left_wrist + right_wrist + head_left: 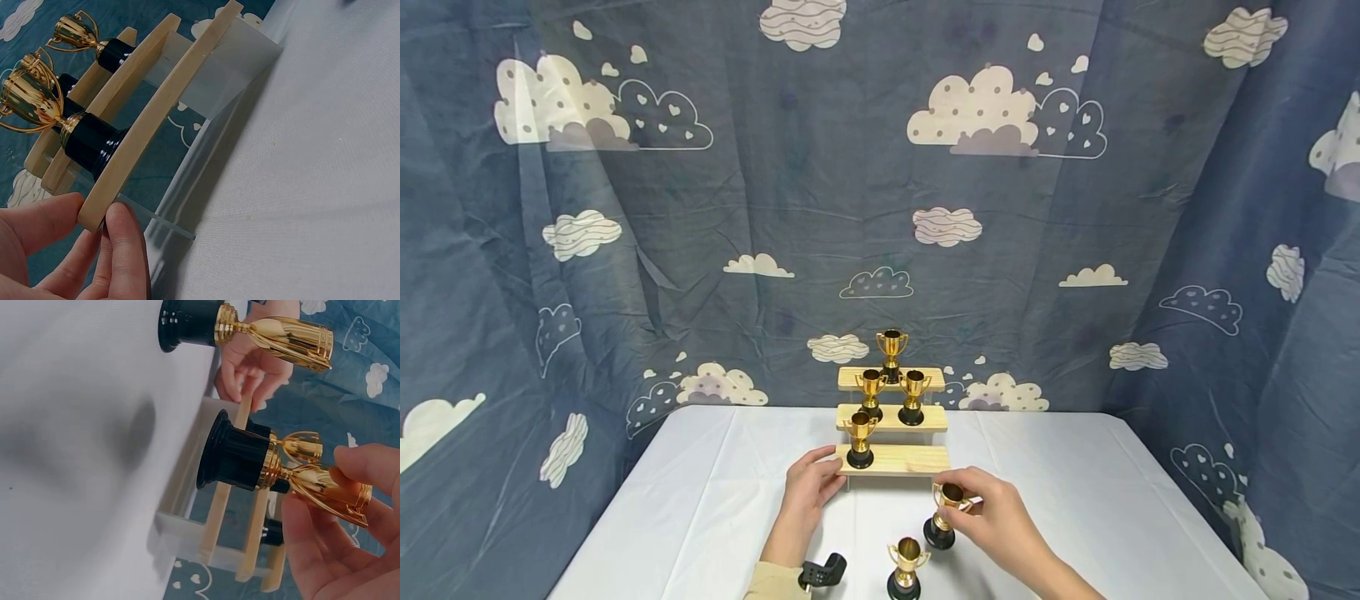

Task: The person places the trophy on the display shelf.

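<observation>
My right hand (996,512) grips a small gold trophy cup (240,453) by its cup and handles, thumb on one side and fingers on the other. Its black base is lifted over the white table, with a shadow apart from it in the right wrist view. At the left end of the lowest wooden shelf (156,119), my left hand (807,492) pinches the board between thumb and fingers. One trophy (860,429) stands on the left of that shelf. Close to my right hand, another trophy (907,562) stands upright on the table.
The three-tier stand has wooden boards on clear side panels (219,65). Two trophies, left (870,383) and right (914,387), occupy the middle shelf; one trophy (891,346) tops the stand. Behind the white table (715,500) hangs a blue cloud-patterned cloth (835,167).
</observation>
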Demonstrator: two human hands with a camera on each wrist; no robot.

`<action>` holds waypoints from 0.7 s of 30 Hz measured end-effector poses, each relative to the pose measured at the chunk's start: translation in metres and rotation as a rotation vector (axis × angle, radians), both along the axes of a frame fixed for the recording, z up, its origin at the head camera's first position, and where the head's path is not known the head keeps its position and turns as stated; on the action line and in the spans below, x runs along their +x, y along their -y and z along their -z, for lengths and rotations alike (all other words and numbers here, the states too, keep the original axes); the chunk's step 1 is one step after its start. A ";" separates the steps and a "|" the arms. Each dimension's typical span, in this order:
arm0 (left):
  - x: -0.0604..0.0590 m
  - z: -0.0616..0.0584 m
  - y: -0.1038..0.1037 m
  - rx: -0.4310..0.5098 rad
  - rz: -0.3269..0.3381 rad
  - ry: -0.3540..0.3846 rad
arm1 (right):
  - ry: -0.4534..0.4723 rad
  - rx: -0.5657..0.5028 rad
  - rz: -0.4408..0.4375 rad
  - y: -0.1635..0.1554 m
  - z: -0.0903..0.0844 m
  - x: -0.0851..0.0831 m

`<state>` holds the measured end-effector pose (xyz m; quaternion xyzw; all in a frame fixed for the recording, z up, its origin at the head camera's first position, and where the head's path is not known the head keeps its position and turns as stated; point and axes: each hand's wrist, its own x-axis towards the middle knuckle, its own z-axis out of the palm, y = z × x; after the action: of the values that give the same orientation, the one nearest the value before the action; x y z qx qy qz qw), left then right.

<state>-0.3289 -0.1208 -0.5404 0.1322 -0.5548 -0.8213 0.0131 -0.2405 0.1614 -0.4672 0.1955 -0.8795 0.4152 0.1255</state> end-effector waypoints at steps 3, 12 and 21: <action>0.000 0.001 0.000 0.001 0.001 0.000 | -0.004 -0.007 -0.001 0.001 -0.002 -0.002; 0.001 0.001 0.000 0.004 0.003 0.005 | -0.008 -0.055 -0.001 0.004 -0.005 -0.011; 0.000 0.000 0.000 0.006 0.002 -0.005 | 0.004 -0.071 -0.002 0.008 -0.009 -0.019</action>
<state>-0.3285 -0.1210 -0.5405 0.1294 -0.5527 -0.8232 0.0133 -0.2596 0.1530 -0.4577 0.1912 -0.8643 0.4467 0.1303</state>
